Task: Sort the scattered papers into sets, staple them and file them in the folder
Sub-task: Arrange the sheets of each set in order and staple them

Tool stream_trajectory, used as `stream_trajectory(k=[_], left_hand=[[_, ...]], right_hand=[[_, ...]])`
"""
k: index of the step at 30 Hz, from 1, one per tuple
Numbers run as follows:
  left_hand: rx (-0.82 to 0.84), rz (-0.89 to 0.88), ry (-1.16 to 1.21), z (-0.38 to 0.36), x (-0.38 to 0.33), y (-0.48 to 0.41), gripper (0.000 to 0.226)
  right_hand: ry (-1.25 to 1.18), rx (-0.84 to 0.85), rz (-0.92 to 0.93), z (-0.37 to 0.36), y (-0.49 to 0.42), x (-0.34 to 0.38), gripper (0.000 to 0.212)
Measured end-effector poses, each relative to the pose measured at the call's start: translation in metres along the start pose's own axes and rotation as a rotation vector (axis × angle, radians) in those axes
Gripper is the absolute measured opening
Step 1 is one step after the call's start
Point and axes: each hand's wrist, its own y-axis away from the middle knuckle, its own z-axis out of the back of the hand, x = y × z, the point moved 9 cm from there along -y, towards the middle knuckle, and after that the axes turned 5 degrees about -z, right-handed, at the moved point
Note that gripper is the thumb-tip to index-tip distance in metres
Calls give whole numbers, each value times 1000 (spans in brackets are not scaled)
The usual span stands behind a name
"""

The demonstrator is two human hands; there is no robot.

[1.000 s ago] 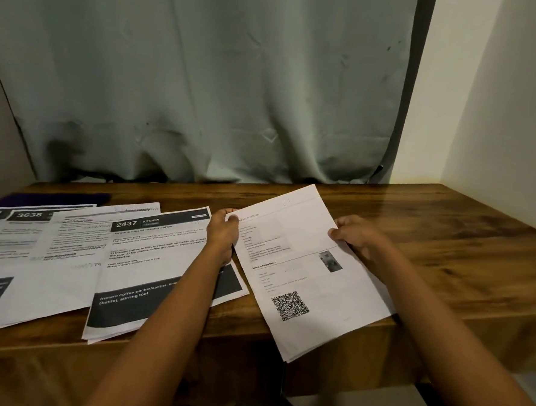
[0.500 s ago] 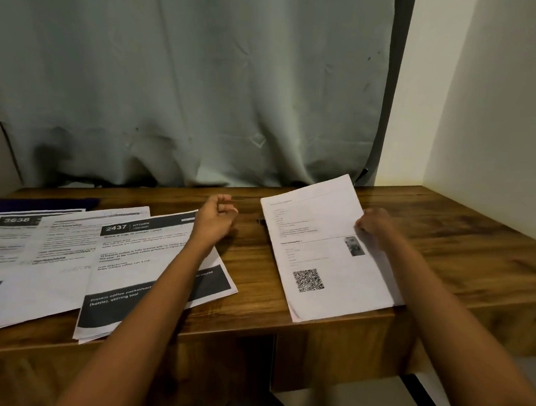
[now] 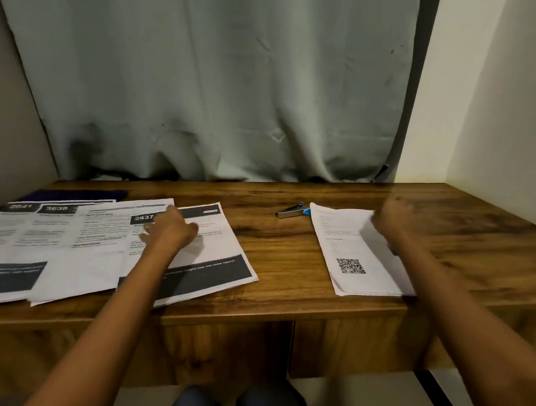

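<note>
you have bare brown wooden desk (image 3: 282, 260) between the overlapping black-banded printed sheets (image 3: 78, 254) and the white qr-code stack (image 3: 349, 242); only the small silver stapler (image 3: 291, 211) sits at its far end

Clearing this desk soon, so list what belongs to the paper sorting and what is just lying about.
Belongs: printed sheets on the left; stack with the square code on the right; stapler between them; purple folder at the back left, likely; left hand on sheet 2437; right hand, blurred, over the stack.
Just there: desk; curtain; wall.
</note>
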Motion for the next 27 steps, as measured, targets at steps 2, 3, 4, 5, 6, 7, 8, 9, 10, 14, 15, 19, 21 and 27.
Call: stream_trajectory(k=[2,3,4,5,6,7,8,9,10,14,15,19,21,27], left_hand=[[35,137,-74,8,21,4,73],[51,183,-105,12,29,7,78],[70,216,-131,14,36,10,83],[89,240,-150,16,43,13,86],[110,254,-164,16,49,15,89],[132,263,-172,15,53,18,92],[154,267,-181,13,57,21,93],[175,266,-189,10,59,24,92],[187,265,-195,7,61,25,90],[177,254,-178,5,59,27,81],[168,250,-171,6,58,26,80],[119,232,-115,8,54,24,76],[118,201,-82,5,49,23,76],[171,71,42,-7,22,27,70]], right_hand=[[-203,128,131,-8,29,52,21],[-311,246,169,-16,51,78,18],[-376,371,197,-28,74,101,17],[-401,492,219,-40,96,122,17],[-393,591,221,-54,115,138,19],[-379,663,202,-68,132,150,23],[-383,715,164,-78,147,158,26],[-395,745,125,-86,159,165,31],[-394,758,105,-93,167,171,34],[-370,812,120,-99,187,193,36],[-342,821,123,-100,189,195,36],[-257,829,122,-103,189,197,38],[-238,841,131,-105,186,195,37],[-212,801,77,-97,157,167,36]])
